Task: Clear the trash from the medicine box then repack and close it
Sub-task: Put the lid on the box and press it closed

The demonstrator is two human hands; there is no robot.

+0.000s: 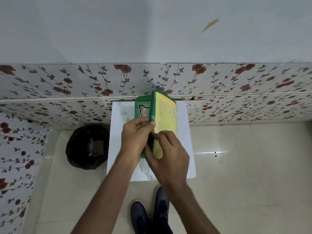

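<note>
- Box (pixel 143 107), green, sits on the white surface (pixel 185 132) by the floral wall, its yellow-lined lid (pixel 166 114) standing up on edge.
- Left hand (pixel 135 137) pinches the lid's near edge.
- Right hand (pixel 167 154) grips the lid's lower edge.
- Black bin (pixel 79 149) stands left, on the floor.

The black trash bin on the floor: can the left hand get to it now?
Probably not at once: the left hand grips the green medicine box. The trash bin stands open at the left, nothing blocking it.
</note>
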